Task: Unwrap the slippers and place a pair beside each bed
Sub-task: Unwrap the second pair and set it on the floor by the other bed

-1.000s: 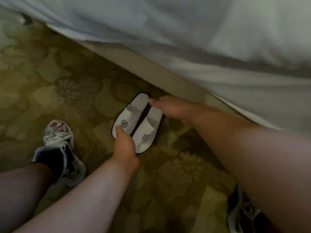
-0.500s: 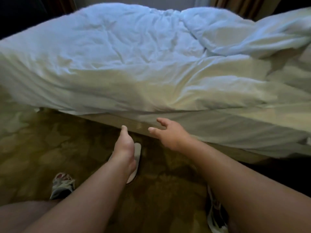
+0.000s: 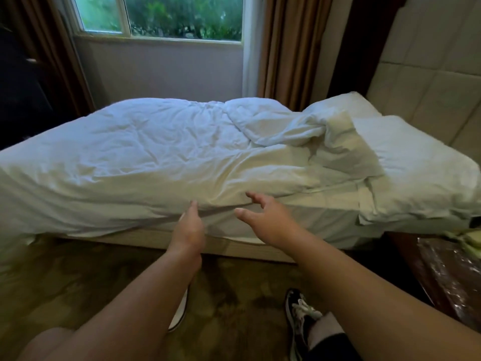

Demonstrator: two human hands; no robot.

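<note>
Item: white flat-soled fabric slipper (image 3: 179, 315), one edge showing on the patterned olive carpet (image 3: 78, 282) beside the white-quilted bed (image 3: 156, 152), the rest hidden under the left forearm; left hand (image 3: 188, 230) loosely open, empty; right hand (image 3: 268, 221) spread, empty; judged set down within a sleeper's reach

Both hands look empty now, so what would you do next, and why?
Probably turn away to fetch the next pair. Both the left hand and right hand are open and empty before the bed, and a white slipper already lies on the carpet beside it.
</note>
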